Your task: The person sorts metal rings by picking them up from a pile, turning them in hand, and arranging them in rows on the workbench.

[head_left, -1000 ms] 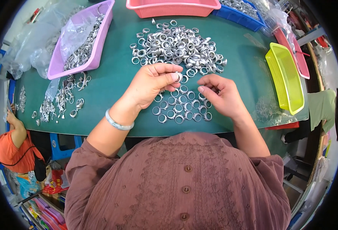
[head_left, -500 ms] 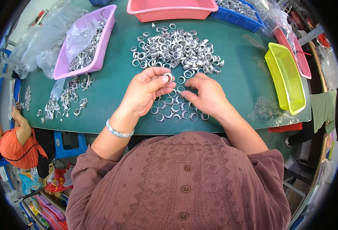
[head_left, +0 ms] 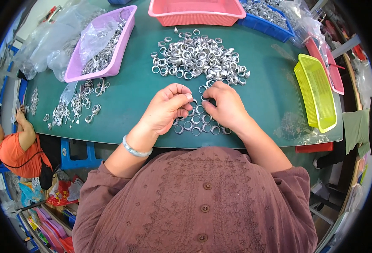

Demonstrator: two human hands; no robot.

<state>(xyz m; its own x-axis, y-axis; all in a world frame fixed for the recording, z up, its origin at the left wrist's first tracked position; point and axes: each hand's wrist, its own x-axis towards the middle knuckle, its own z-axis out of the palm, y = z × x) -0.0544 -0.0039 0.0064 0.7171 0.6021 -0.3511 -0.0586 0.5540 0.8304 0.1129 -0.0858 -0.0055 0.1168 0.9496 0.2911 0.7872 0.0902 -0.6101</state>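
Thumb and fingers of my left hand (head_left: 169, 109), which has a pale bangle (head_left: 136, 147) at its wrist, are pinched together; the ring in them is mostly hidden. Close by on the right, my right hand (head_left: 227, 105) closes its thumb and fingertips round a silver ring (head_left: 205, 98) at the tabletop. Below both hands, several silver rings (head_left: 195, 131) lie in loose rows near the table's front edge. A large heap of silver rings (head_left: 200, 57) lies beyond my fingers.
The green table (head_left: 127, 105) bears a purple basket (head_left: 126, 44) of metal pieces, a pink basket (head_left: 196, 19), a blue basket (head_left: 270, 27) and a yellow-green basket (head_left: 316, 95). Small jewellery pieces (head_left: 80, 99) lie at left. Another person in orange (head_left: 21, 152) works at far left.
My left hand has lowered toward the rows, and its ring has gone from plain view. My right fingers have closed in round a ring on the table. The whole view has shifted slightly.
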